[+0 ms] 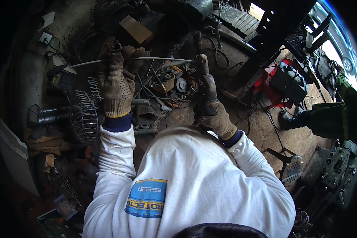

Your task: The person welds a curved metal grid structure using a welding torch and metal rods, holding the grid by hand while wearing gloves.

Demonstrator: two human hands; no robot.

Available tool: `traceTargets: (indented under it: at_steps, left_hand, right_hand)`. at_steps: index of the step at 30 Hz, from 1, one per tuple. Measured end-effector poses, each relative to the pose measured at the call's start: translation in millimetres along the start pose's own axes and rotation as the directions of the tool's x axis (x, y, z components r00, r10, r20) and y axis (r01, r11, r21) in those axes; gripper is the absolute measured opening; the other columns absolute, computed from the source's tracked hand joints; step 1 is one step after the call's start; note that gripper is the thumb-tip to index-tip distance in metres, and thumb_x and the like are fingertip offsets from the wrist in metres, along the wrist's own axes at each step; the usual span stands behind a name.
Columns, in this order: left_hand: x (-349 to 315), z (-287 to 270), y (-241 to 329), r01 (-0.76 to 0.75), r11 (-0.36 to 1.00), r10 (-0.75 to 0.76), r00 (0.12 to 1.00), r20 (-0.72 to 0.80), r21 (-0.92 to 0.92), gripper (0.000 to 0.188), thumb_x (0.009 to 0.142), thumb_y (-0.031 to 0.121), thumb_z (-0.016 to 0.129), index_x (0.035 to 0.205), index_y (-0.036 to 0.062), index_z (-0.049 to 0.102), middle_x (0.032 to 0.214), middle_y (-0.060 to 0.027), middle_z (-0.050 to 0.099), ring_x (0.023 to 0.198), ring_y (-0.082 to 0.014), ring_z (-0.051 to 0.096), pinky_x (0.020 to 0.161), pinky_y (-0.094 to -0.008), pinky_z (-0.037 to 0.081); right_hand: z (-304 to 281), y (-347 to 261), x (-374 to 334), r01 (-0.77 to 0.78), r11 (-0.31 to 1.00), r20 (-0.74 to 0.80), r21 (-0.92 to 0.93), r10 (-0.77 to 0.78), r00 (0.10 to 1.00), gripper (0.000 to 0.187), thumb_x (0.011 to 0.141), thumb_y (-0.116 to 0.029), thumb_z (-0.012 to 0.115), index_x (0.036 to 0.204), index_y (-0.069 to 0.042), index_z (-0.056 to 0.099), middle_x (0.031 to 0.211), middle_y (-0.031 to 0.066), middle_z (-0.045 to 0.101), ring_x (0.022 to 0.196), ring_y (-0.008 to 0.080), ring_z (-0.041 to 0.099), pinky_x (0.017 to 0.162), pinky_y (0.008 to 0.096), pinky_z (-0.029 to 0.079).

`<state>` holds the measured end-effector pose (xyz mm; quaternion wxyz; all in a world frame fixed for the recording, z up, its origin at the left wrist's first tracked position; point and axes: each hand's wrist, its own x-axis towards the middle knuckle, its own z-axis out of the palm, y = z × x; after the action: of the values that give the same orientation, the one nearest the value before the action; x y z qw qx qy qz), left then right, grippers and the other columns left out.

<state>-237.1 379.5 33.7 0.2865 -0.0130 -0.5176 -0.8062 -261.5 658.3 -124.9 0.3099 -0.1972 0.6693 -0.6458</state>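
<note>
My left hand (119, 81), in a knitted work glove, is closed around a thin grey rod (162, 58). The rod lies nearly level, and its left end sticks out past the glove. Its right end meets the worn metal head of an electrode holder (204, 73); whether it is seated inside is too small to tell. Gloved as well, my right hand (217, 121) grips the holder's dark handle, with the head pointing away from me. Most of the right fingers are hidden behind the handle. Both hands are in front of my white-clothed body, apart from each other.
Coils, cables and metal scraps (180, 85) litter the floor ahead. A wire spring-like coil (85, 115) lies left. To the right are a red object (271, 85) with a dark box, a pedal-like metal plate (292, 168), a machine (341, 170) and another person's leg (301, 119).
</note>
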Motion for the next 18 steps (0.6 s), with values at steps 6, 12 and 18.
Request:
traceTargets:
  at_steps: [6,12,18]
  left_hand:
    - [-4.1,-2.9,-3.7,-0.019,0.999,0.02,1.0,0.019,-0.049,0.023,0.099,0.015,0.06,0.118,0.0027,0.062,0.107,-0.0151,0.072,0.098,-0.035,0.071,0.084,-0.0451,0.064]
    - [-4.2,-9.8,-6.6,-0.018,0.995,0.014,0.999,-0.04,-0.096,0.022,0.099,0.016,0.06,0.117,0.0031,0.061,0.107,-0.015,0.072,0.099,-0.0344,0.071,0.084,-0.0442,0.064]
    - [-7.6,-5.5,-3.0,-0.019,0.997,0.013,0.997,-0.07,-0.078,0.021,0.098,0.014,0.062,0.117,0.0036,0.061,0.104,-0.0141,0.072,0.097,-0.0342,0.072,0.083,-0.0429,0.065]
  right_hand:
    - [3.4,-9.8,1.1,-0.056,0.997,-0.003,0.052,0.057,0.998,0.072,0.066,-0.02,0.087,0.128,-0.007,0.053,0.111,0.0094,0.065,0.101,0.0224,0.064,0.091,0.0368,0.051]
    - [8.0,-5.5,2.1,-0.004,0.983,-0.096,-0.183,-0.014,0.995,0.075,0.064,-0.024,0.088,0.128,-0.008,0.053,0.113,0.0113,0.064,0.103,0.0251,0.064,0.091,0.0389,0.051]
    - [7.3,-5.3,5.2,-0.015,0.988,-0.067,-0.151,0.004,0.998,0.076,0.063,-0.028,0.088,0.128,-0.008,0.053,0.114,0.0122,0.065,0.104,0.0266,0.064,0.092,0.0398,0.051]
